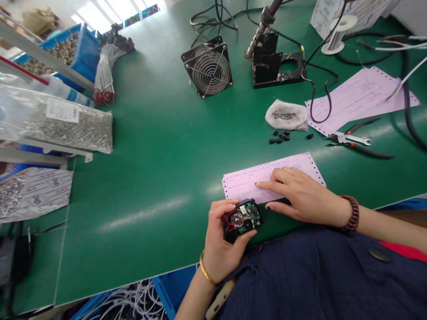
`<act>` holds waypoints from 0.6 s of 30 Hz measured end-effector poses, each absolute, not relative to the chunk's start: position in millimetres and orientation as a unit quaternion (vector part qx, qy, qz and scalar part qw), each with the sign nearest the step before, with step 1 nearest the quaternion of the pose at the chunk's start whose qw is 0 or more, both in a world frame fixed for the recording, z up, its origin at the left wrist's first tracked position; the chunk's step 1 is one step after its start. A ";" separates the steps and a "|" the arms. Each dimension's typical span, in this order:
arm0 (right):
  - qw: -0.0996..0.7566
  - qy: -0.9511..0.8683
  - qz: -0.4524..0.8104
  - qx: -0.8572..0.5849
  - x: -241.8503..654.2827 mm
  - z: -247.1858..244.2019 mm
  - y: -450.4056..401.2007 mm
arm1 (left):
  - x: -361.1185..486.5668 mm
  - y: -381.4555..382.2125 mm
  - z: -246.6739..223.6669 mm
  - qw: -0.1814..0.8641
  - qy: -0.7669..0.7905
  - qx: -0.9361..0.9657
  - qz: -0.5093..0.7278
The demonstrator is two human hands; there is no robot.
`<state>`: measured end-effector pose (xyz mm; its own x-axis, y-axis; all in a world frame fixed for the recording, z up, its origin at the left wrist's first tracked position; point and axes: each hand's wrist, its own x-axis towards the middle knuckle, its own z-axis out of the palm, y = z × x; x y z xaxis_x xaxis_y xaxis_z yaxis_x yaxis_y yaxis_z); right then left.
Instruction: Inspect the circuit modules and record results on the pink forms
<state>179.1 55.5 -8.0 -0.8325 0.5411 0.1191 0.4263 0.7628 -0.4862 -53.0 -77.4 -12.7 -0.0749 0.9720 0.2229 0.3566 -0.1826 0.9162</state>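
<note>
Your left hand (222, 242) is closed around a black circuit board (244, 220) with red wires (229, 222), held just at the front edge of the worktop (143, 186). The board's long axis slants up and right, toward your right hand (302, 195), which is just beside it. That hand lies open, fingers spread flat on a pink perforated form (243, 184). Pliers (348, 139) and small black parts (279, 138) sit farther up the worktop.
</note>
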 end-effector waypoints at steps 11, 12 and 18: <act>0.127 -0.930 0.227 -0.260 180.0 -9.8 56.3 | -51.9 -76.3 -12.5 0.310 0.552 0.600 0.489; 0.127 -0.930 0.227 -0.261 180.0 -9.9 56.2 | -52.1 -76.5 -12.8 0.311 0.552 0.599 0.489; 0.127 -0.929 0.229 -0.261 180.3 -10.9 56.4 | -52.1 -75.5 -13.1 0.309 0.547 0.599 0.496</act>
